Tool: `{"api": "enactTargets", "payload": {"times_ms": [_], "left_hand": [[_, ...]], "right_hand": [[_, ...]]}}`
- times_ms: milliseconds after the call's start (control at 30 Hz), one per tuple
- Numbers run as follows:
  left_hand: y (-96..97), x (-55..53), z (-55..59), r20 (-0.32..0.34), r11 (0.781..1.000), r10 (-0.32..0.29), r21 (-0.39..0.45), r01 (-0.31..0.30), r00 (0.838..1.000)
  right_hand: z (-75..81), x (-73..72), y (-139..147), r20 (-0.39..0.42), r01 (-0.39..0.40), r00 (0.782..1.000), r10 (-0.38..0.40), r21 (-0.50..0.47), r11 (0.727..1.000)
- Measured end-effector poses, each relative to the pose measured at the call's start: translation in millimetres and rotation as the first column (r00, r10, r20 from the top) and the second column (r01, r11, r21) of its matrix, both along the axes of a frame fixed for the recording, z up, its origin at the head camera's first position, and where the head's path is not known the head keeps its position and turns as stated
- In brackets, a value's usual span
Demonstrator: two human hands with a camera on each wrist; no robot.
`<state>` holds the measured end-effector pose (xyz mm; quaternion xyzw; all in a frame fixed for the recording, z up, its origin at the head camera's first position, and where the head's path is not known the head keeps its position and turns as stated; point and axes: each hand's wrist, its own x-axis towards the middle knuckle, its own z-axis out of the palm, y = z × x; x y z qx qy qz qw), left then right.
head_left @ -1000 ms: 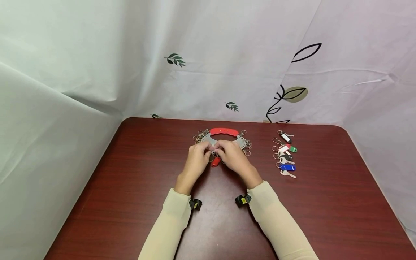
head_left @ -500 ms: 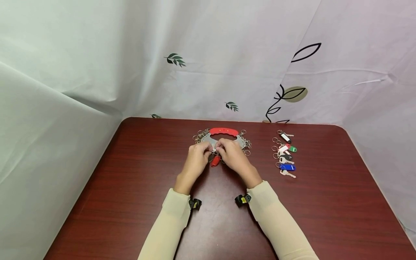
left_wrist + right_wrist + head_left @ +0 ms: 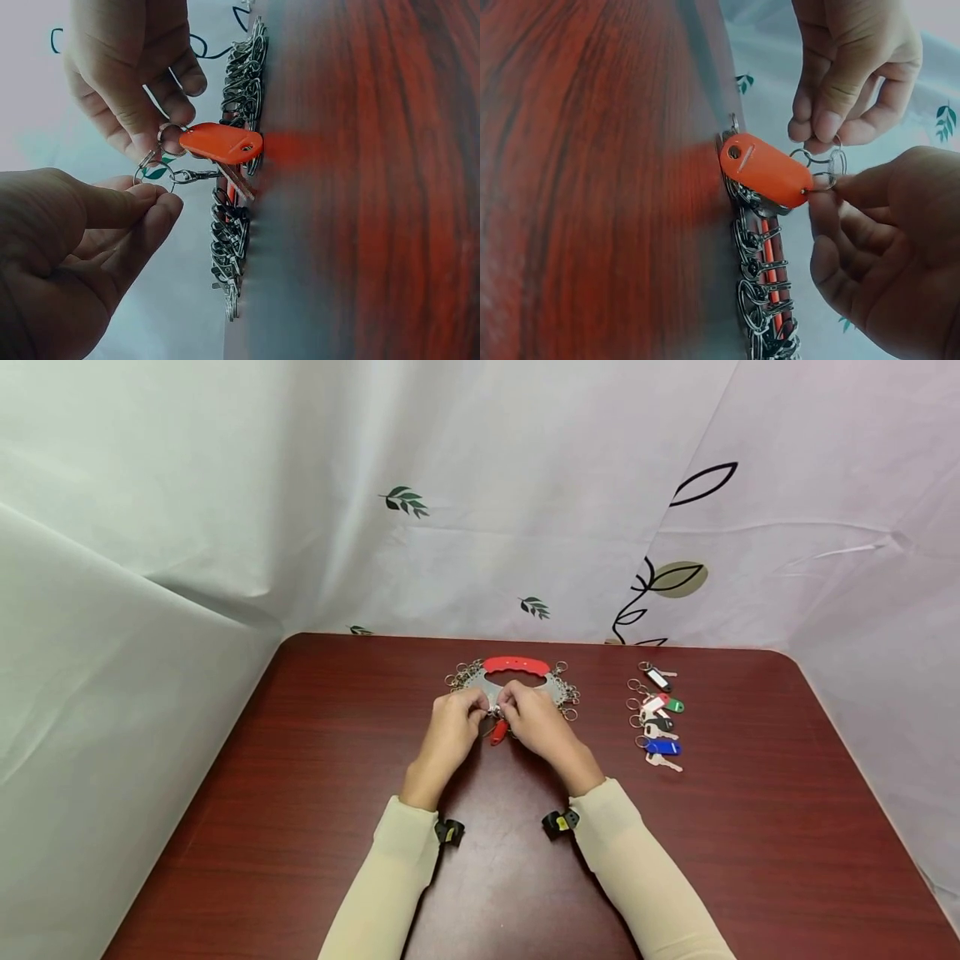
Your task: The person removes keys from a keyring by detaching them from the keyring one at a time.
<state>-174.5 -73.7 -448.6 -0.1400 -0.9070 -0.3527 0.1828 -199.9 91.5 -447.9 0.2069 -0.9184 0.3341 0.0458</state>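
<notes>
My left hand [image 3: 452, 724] pinches a split ring on a snap hook [image 3: 196, 177] between thumb and forefinger. The hook hangs at the near side of a metal key holder [image 3: 478, 680] with a red handle [image 3: 517, 665]. Close beside it, my right hand [image 3: 542, 720] pinches the smaller ring of a red key tag [image 3: 765, 171]. The two rings meet and overlap between the fingertips in both wrist views. Under the tag hangs a key [image 3: 236, 180], partly hidden by it. Several more hooks with rings line both sides of the holder.
To the right on the dark red table [image 3: 750, 827] lies a column of keys on rings, with a black tag [image 3: 657, 678], a green tag [image 3: 676, 705] and a blue tag [image 3: 663, 747]. A white patterned curtain [image 3: 465, 560] stands behind the table's far edge.
The fingertips of my two hands have parted slightly, showing more of the rings between them. The red tag has shifted a little, while both arms stay almost in place.
</notes>
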Motion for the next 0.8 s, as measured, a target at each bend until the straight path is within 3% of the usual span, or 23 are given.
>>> {"api": "enactTargets", "payload": {"times_ms": [400, 800], "left_hand": [[-1.1, -0.6, -0.2, 0.015, 1.0, 0.003, 0.0, -0.003, 1.0], [-1.8, 0.5, 0.9, 0.022, 1.0, -0.004, -0.008, 0.004, 1.0]], "right_hand": [[2.0, 0.2, 2.0, 0.048, -0.128, 0.991, 0.124, 0.098, 0.987], [4.8, 4.3, -1.6, -0.135, -0.13, 0.979, 0.153, 0.168, 0.977]]}}
